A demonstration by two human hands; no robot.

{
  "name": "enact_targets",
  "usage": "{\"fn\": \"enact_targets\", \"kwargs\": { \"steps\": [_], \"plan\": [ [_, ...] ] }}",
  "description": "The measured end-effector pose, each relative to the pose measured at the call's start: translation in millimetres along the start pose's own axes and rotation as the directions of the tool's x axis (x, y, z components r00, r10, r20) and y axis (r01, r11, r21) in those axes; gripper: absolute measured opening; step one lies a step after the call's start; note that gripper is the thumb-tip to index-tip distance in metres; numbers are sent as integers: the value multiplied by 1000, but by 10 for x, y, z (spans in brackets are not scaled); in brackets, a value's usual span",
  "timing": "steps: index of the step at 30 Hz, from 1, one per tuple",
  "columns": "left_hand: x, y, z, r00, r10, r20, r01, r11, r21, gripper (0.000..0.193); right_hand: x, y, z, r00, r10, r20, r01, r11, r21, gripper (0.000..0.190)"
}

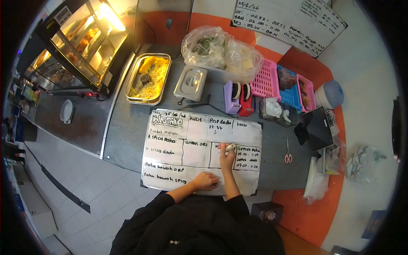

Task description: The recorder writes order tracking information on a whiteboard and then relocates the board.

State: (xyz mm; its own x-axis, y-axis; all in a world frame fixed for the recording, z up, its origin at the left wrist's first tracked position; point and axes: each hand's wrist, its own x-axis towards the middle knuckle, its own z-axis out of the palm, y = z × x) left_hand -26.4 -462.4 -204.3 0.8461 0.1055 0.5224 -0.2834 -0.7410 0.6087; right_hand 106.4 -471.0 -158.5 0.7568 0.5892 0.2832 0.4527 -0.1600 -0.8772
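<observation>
A whiteboard (pixel 201 127) with hand-drawn black lines and handwriting lies on the grey counter before me, its near edge by my body. My right hand (pixel 227 156) grips a white marker (pixel 229 147) over a box right of the board's middle, the marker's tip hidden by the fingers. Lower on the board rests my left hand (pixel 206 181), its fingers curled; whether something small is under them cannot be told.
Beyond the board stand a metal tray of yellow food (pixel 153 79), a lidded steel pan (pixel 191 83), purple (pixel 232 102) and red (pixel 246 106) tape dispensers and a pink basket (pixel 265 79). Scissors (pixel 287 153) and a black tablet-like screen (pixel 317 129) are right; a lit food warmer (pixel 79 51) stands left.
</observation>
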Motion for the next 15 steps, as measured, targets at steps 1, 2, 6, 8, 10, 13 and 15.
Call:
{"fn": "enact_targets", "kwargs": {
  "steps": [1,2,6,8,10,13,15],
  "plan": [
    [0,0,-1,1000,8,-3,-8,1000,3,23,3,15,23,1000,-22,-18,23,999,48,19],
    [-2,1,-1,1000,12,18,-12,1000,4,23,3,29,39,998,-28,-52,33,995,93,20],
    [-6,-8,-6,1000,-3,30,2,1000,10,22,15,53,78,1000,19,-10,-16,978,208,24],
    [-7,-16,-4,999,14,52,-15,1000,6,21,27,49,80,1000,20,-21,-16,985,174,30],
    [-11,-22,-1,999,14,44,-15,1000,11,21,44,43,80,999,42,0,-41,975,219,29],
    [-16,-21,9,998,4,56,-5,1000,19,20,75,41,73,994,109,5,-106,951,291,29],
    [-15,-18,11,999,-1,53,0,1000,22,20,93,45,69,987,160,19,-157,933,323,31]
  ]
}}
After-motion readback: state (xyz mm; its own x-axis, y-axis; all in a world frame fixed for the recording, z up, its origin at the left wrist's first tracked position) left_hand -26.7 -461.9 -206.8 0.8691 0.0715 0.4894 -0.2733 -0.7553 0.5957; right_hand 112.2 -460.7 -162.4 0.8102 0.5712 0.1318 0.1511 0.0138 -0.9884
